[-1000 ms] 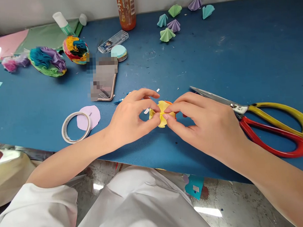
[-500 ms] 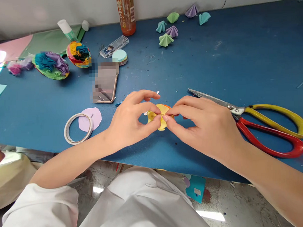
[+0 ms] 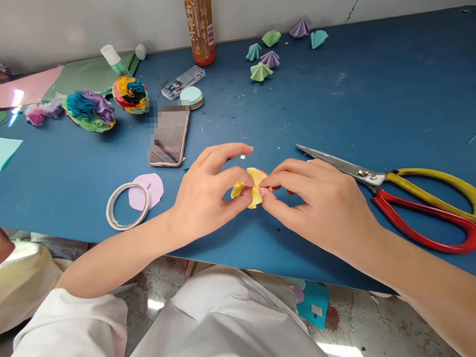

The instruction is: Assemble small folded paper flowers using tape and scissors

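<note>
Both of my hands pinch a small folded yellow paper piece (image 3: pixel 254 184) with an orange edge, just above the blue table (image 3: pixel 337 107) near its front edge. My left hand (image 3: pixel 207 192) grips its left side between thumb and fingers. My right hand (image 3: pixel 317 202) pinches its right side with thumb and forefinger. Most of the paper is hidden between my fingertips.
Large scissors (image 3: pixel 410 203) with yellow and red handles lie right of my right hand. A tape roll (image 3: pixel 127 206) and lilac paper disc (image 3: pixel 148 189) lie to the left, a phone (image 3: pixel 170 136) behind. Paper flower balls (image 3: pixel 89 111), folded paper fans (image 3: pixel 261 71), a bottle (image 3: pixel 199 26) stand farther back.
My hands stay pinched on the yellow paper and squeeze it a little tighter. The view has tilted slightly, so the table items sit a bit lower and to the right.
</note>
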`<state>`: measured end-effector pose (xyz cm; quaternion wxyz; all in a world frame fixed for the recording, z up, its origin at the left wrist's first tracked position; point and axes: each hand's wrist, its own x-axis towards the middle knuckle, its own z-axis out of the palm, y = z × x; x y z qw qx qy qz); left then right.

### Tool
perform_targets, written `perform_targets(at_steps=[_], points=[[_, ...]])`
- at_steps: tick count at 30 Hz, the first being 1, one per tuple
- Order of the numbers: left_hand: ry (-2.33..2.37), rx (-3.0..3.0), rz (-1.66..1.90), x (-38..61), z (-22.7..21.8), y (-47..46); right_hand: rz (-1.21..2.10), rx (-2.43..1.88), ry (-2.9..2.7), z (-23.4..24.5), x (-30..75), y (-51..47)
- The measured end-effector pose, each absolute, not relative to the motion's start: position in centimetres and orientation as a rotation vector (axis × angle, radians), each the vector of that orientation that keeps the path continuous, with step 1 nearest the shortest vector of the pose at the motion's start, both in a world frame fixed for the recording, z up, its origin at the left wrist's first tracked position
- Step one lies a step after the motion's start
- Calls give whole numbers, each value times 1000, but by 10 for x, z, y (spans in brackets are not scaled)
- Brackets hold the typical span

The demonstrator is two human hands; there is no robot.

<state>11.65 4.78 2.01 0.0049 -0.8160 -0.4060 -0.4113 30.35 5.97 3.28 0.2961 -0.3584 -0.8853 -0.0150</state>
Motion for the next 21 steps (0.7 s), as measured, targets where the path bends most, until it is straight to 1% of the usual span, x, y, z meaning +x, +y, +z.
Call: perform_targets(at_steps=[4, 10, 21], points=[[-1145, -2498, -1238, 116, 20, 49, -21, -981, -2363, 33, 304, 59], [-1180, -2501, -1195, 115, 18, 50, -57, -940, -2395, 32, 304, 60], [-1163, -2494, -1275, 116, 20, 50, -140, -852, -2433, 33, 303, 60]])
